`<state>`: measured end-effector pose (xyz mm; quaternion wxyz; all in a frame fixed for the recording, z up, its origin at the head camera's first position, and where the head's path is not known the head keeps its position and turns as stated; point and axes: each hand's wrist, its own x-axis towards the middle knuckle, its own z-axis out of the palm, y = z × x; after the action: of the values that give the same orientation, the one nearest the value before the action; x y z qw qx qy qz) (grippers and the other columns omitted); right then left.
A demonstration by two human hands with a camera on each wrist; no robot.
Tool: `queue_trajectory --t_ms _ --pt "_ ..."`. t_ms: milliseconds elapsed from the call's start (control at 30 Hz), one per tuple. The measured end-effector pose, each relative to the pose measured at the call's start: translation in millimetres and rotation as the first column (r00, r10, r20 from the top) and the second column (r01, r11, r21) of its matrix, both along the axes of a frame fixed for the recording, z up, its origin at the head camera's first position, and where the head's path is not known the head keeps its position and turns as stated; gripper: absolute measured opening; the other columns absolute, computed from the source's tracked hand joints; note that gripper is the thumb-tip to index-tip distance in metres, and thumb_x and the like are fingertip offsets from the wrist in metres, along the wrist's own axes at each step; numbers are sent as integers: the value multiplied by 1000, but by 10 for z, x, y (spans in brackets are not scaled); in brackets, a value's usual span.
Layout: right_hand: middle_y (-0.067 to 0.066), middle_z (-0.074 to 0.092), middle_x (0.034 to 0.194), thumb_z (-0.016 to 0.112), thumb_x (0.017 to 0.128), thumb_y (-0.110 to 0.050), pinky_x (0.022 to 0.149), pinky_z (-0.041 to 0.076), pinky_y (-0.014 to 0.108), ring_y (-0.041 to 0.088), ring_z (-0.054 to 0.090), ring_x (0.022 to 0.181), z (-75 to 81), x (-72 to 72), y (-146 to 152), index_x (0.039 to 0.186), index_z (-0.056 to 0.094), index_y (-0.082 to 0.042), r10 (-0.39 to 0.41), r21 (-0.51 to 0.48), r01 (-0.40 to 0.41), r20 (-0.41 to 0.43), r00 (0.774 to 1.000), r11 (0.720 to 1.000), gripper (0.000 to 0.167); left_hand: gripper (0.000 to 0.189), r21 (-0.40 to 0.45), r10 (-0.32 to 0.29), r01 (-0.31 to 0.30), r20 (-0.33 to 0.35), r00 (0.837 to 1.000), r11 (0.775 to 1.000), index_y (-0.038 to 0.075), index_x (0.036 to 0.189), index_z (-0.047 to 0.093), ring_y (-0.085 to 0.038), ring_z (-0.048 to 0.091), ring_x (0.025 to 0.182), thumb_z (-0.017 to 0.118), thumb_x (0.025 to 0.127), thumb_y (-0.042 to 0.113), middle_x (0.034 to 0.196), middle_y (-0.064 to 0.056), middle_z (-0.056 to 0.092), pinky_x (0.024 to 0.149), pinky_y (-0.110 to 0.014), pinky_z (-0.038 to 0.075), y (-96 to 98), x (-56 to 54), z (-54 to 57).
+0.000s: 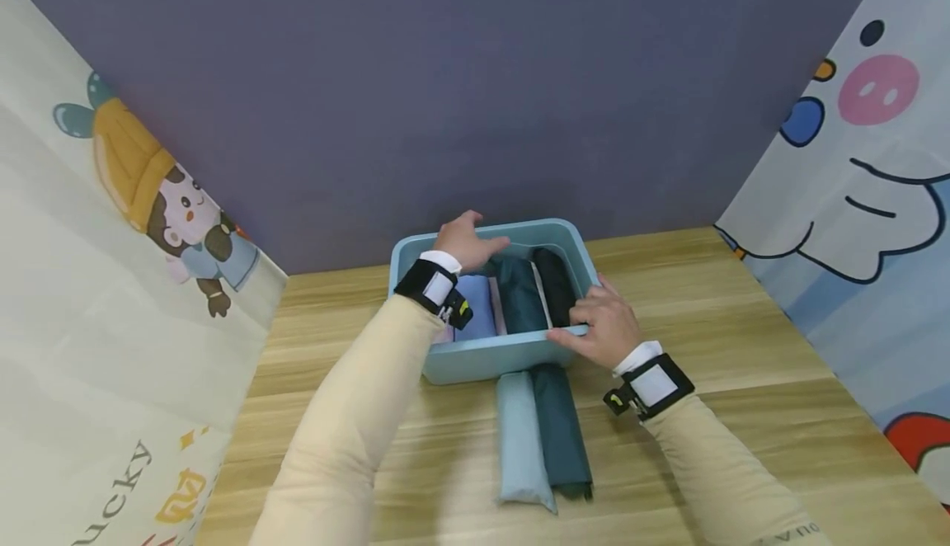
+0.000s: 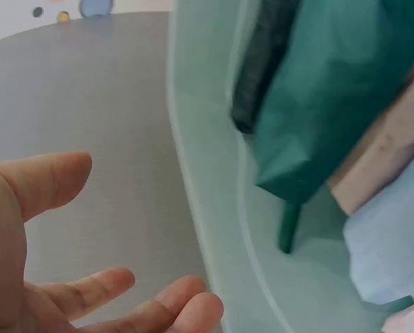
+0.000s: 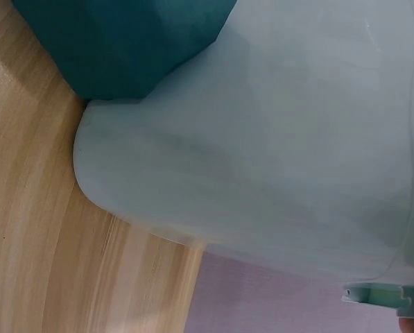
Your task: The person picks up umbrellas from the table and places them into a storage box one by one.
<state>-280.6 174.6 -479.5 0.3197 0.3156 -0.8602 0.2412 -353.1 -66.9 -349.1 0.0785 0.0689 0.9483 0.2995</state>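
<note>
A light blue plastic storage bin (image 1: 475, 362) stands on the wooden table, holding several long fabric bundles side by side. Among them are a dark teal bundle (image 1: 518, 294), a black one (image 1: 554, 282) and a blue one (image 1: 475, 307). My left hand (image 1: 467, 242) is over the bin's far rim with thumb and fingers spread; the left wrist view shows its fingers (image 2: 193, 305) at the rim, holding nothing. At the near right corner my right hand (image 1: 609, 327) grips the rim, thumb over the front edge. In the right wrist view only a fingertip shows.
In front of the bin lie a pale blue bundle (image 1: 523, 439) and a dark teal roll (image 1: 562, 430), side by side and close against its wall. Behind it rises a grey-purple panel (image 1: 475, 101). Printed cloths (image 1: 74, 241) hang at both sides of the table (image 1: 668, 463).
</note>
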Motion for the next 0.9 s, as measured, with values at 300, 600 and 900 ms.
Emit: queue_trajectory --t_ms 300,600,900 --pt "-11 42 49 48 82 -75 97 37 64 13 43 56 -23 -21 -14 49 53 -20 2 15 -2 12 1000 1000 64 64 107 7 0 -59 998 994 11 140 44 -21 60 98 61 90 47 119 -11 60 76 -38 51 -93 325 208" --pt "-10 42 48 55 80 -72 99 35 63 14 43 56 -4 -4 -2 50 54 -20 7 15 -8 32 999 1000 61 42 146 -4 27 -159 987 989 12 118 58 -19 60 69 62 91 43 88 -4 63 59 -34 48 -179 767 313" --pt "-10 43 49 57 79 -72 100 35 62 14 43 56 31 5 -19 52 57 -19 0 14 0 32 999 1000 59 35 129 -48 77 -216 975 989 10 107 65 -12 58 61 66 89 40 78 2 64 53 -30 47 -227 1110 187"
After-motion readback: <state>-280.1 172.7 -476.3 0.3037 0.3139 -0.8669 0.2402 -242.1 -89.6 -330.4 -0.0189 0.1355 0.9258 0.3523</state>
